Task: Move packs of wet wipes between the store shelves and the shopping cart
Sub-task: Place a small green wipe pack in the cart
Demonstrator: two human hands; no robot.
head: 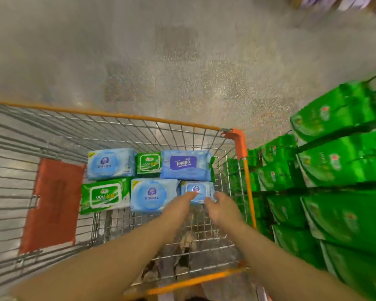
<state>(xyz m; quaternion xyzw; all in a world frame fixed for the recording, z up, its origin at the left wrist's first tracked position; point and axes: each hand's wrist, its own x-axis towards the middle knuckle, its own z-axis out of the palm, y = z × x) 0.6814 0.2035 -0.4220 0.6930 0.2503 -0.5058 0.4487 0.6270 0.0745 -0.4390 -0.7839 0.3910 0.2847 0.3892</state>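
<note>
Forearms reach down into the shopping cart (240, 146), both hands meeting at the small blue pack (199, 191) in the near right corner of the basket. The left hand (179, 202) lays straight fingers on its top face; the right hand (220, 203) curls round its right edge, seemingly pinching it, though blur hides the thumb. The pack's long axis runs left to right, directly ahead of both hands, the right one nearer the cart wall. Beyond lie five more packs, the Tempo pack (186, 165) farthest. Green packs (339, 161) fill the shelves (334, 190) on the right.
</note>
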